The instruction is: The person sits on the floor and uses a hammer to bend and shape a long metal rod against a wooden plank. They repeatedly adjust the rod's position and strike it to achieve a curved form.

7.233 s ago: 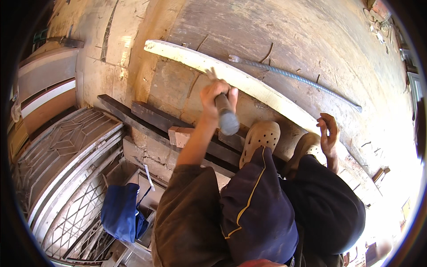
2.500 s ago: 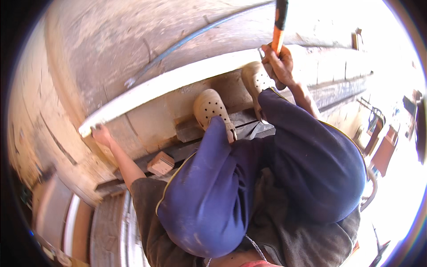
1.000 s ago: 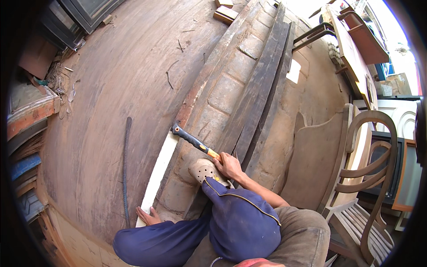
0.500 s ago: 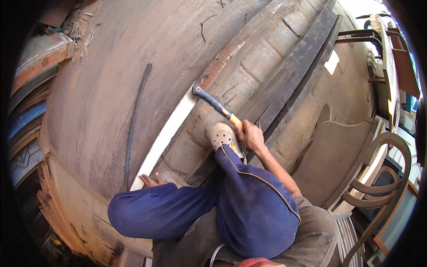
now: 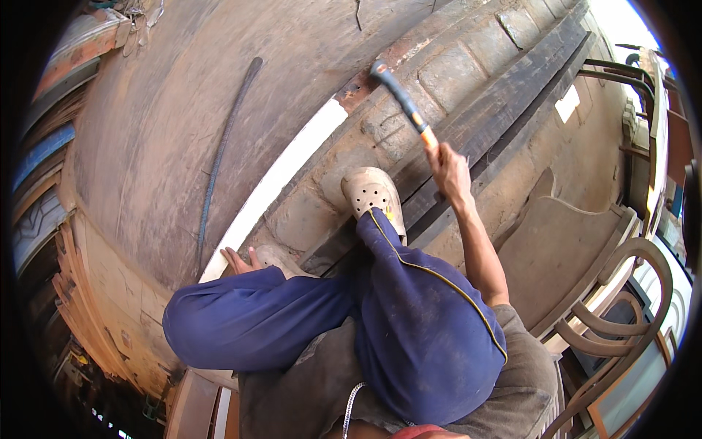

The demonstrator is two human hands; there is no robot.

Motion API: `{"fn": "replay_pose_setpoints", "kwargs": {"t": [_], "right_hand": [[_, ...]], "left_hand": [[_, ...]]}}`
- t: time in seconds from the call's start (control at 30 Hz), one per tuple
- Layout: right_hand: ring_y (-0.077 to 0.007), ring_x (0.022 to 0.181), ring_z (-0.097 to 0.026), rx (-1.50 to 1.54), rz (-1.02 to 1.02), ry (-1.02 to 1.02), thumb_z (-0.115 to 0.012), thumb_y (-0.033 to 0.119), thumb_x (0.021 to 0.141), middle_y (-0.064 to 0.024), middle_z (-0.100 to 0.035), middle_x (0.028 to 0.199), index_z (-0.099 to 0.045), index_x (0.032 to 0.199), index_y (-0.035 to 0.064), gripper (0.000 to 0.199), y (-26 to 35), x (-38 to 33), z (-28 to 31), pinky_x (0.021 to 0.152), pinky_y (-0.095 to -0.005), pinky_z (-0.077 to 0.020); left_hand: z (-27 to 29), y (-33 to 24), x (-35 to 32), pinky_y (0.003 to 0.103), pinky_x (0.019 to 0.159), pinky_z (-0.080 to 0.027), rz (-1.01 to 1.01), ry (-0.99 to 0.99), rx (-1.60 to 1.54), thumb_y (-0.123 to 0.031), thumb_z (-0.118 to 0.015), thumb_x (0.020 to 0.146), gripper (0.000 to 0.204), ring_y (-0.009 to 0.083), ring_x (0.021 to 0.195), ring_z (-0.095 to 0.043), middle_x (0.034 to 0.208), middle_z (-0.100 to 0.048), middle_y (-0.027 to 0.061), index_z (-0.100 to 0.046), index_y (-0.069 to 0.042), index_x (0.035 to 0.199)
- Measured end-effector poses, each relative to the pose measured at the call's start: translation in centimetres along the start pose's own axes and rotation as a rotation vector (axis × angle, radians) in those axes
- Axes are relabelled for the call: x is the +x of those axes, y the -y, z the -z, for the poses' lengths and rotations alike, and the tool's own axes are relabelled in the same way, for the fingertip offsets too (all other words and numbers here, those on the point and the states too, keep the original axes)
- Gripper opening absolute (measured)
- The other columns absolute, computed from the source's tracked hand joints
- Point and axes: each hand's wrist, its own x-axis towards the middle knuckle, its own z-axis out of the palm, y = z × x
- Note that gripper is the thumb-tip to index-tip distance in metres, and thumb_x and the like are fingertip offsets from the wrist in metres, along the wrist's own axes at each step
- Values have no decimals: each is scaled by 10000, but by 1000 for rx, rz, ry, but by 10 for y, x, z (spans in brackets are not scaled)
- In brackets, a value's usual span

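Observation:
My right hand (image 5: 450,172) is closed around a hammer (image 5: 404,99), gripping it on its orange-yellow shaft. The hammer's dark, rubber-like end points up and left, over the far end of a long white strip (image 5: 285,179). A dark bit shows under the hand, but I cannot make out the hammer's head. Near my left knee, my left hand (image 5: 240,261) lies with fingers spread at the near end of the white strip. Part of that hand is hidden behind the trouser leg. Beyond the strip runs a worn reddish-brown edge (image 5: 360,89).
A dark bent rod (image 5: 225,154) lies on the brown floor. Dark wooden beams (image 5: 504,95) run along the blockwork to the right. My clog (image 5: 371,192) rests beside them. Curved chair parts (image 5: 658,278) crowd the right, and stacked wood (image 5: 88,300) stands at left.
My right hand has lifted the hammer up and to the right, off the far end of the white strip. My left hand stays on its near end. The view has shifted slightly.

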Motion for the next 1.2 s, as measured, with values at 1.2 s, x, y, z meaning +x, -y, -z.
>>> {"fn": "replay_pose_setpoints", "kwargs": {"t": [1.2], "right_hand": [[-424, 1059, -588, -137, -323, 175, -536, 425, 912, -265, -633, 1072, -626, 1142, 45, 453, -27, -47, -32, 847, -489, -470]], "left_hand": [[3, 6, -20, 404, 1156, -190, -190, -127, -460, -170, -570, 916, 570, 371, 1419, -203, 1504, -251, 252, -362, 25, 1410]]}}
